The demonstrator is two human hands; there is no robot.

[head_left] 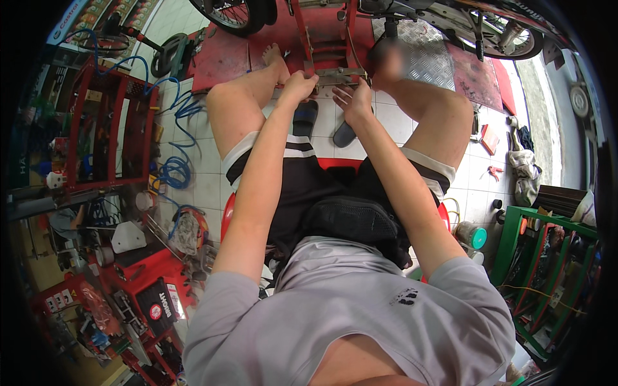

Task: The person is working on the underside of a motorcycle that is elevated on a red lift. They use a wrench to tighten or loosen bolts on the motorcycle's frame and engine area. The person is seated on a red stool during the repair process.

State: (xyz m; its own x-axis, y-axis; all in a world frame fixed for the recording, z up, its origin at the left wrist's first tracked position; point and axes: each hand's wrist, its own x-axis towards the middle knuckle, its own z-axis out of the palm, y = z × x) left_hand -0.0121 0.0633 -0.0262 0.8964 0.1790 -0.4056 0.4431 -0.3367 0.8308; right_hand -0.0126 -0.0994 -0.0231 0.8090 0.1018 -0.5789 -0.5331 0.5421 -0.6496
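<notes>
Between my knees, a red metal frame (302, 40) with two long arms and a crosspiece reaches toward me. A greyish metal bar (338, 77) crosses its near end. My left hand (300, 85) is closed round the left end of the frame. At the right end, my right hand (356, 103) has its fingers stretched out to the left below the bar. Its thumb points up beside the frame's end; whether it touches cannot be made out. A pair of dark slippers, the left slipper (305, 117) and the right slipper (346, 134), lies under my hands.
Motorcycles stand ahead, one wheel (235, 14) at upper left. A red platform (222, 61) and chequered metal plate (421, 55) lie beneath. Left are a blue hose (177, 170), red rack (119, 122) and tool-strewn red toolbox (138, 273). Right are a green rack (515, 241) and teal-lidded jar (477, 237).
</notes>
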